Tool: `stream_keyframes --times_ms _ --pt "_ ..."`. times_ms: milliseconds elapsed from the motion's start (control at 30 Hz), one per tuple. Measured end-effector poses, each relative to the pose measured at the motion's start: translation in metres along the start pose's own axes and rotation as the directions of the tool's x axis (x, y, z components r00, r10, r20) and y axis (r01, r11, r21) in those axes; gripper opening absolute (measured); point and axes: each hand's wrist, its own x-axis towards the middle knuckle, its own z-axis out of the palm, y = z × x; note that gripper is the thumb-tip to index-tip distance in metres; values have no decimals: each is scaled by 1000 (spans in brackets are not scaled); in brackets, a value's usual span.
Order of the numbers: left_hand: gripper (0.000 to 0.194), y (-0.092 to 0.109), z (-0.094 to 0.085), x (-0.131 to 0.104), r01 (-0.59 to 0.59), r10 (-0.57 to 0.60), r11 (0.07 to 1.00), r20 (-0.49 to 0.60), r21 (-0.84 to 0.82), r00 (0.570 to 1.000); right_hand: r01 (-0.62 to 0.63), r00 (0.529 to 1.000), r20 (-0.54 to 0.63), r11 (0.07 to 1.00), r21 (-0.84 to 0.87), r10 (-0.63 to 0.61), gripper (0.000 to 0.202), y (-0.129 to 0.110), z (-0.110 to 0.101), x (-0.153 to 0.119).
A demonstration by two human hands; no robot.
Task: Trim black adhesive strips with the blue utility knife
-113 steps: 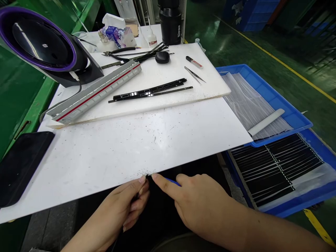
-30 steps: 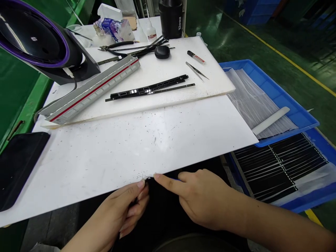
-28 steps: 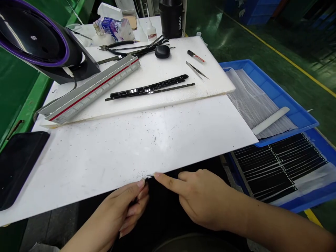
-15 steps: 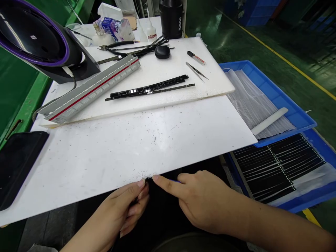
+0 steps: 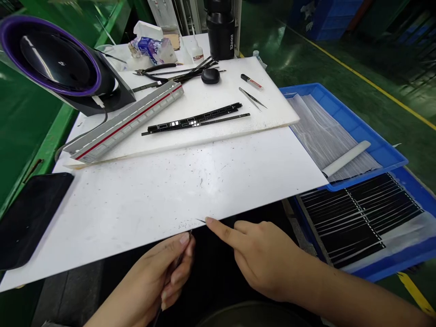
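My left hand [image 5: 170,268] is closed at the table's front edge, thumb pressed to the fingers. It pinches a thin black strip [image 5: 157,315], whose lower end hangs beneath the palm while a small tip shows above the thumb. To its right, my right hand [image 5: 255,254] has the index finger stretched along a slim pointed tool. The dark thin tip of that pointed tool [image 5: 200,220] sticks out past the fingertip, over small dark shavings on the board; the rest is hidden in the curled fingers. The two hands are apart.
Black strips [image 5: 194,120], tweezers [image 5: 252,97], a marker-like tube [image 5: 251,82] and a grey channel with a red line [image 5: 129,120] lie on a foam slab [image 5: 272,106]. A phone [image 5: 34,218] lies at left, a round fan [image 5: 57,61] behind. Blue trays [image 5: 391,159] stand at right.
My right hand's fingertip has shifted slightly up and right, away from the left thumb, and the pointed tip now shows over the board. The view has tilted slightly.
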Motion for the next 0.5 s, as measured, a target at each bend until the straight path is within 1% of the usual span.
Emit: stream_keyframes --times_ms 100,200,300,367,500 --pt "35 -2 4 -4 -22 23 999 9 -32 1000 -35 999 -31 993 117 39 69 0 3 -4" --pt "35 -1 5 -5 -29 31 998 35 -59 999 -42 997 -49 981 190 52 68 -3 6 -5" --pt "37 0 4 -5 -23 22 997 -6 -67 1000 -58 996 -61 980 192 71 68 -6 8 -4" --pt "38 0 4 -5 -42 41 998 -38 -52 998 -66 996 -47 979 193 76 68 -8 8 -3" --pt "40 -3 6 -3 -72 72 997 -31 -3 997 -30 999 -20 982 188 35 68 -11 9 -2"
